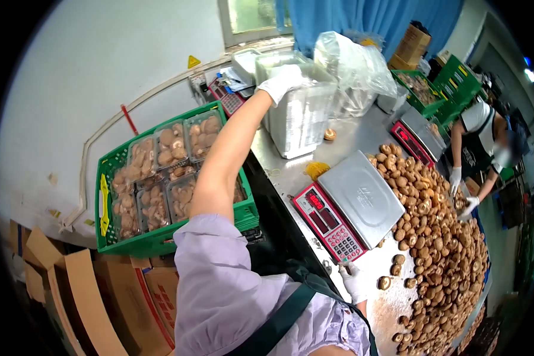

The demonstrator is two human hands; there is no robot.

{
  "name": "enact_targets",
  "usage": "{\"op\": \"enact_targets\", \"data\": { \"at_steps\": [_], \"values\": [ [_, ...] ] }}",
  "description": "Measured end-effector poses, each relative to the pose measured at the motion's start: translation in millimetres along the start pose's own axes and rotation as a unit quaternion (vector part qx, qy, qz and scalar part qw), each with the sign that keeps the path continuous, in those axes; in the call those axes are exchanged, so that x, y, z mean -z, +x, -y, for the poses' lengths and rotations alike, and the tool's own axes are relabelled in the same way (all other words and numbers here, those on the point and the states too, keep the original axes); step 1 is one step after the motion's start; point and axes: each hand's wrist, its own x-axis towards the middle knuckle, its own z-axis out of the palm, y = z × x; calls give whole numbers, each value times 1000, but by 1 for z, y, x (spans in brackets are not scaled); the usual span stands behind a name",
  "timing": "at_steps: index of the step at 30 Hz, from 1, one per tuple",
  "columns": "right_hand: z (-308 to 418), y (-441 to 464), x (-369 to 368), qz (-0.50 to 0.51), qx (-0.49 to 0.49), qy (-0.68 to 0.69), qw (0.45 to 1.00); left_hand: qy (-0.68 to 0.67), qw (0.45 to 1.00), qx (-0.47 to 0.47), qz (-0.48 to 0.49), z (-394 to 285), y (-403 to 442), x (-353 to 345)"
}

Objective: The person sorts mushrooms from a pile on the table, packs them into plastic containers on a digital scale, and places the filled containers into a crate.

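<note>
My left hand, in a white glove, reaches to the top of a tall stack of clear plastic trays, its fingers closed over the upper rim. My right hand, also gloved, is low by the near corner of a red digital scale; its fingers look apart and hold nothing. Lit red digits show on the scale, and its grey weighing plate carries nothing. Right of the scale spreads a large heap of brown shiitake mushrooms, with a few loose mushrooms close to my right hand.
At left, a green crate holds mushroom-filled clear trays. Below it are open cardboard boxes. A plastic bag stands behind the stack. Across the heap, a co-worker's gloved hands touch mushrooms near a second scale.
</note>
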Motion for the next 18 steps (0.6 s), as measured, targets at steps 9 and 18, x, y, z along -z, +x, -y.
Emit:
{"op": "enact_targets", "data": {
  "at_steps": [9, 18],
  "values": [
    [27, -19, 26, 29, 31, -5, 999, -97, 944, 167, -269, -33, 0, 82],
    [2, -35, 10, -38, 18, -12, 999, -137, 905, -399, -59, -190, -117, -63]
  ]
}}
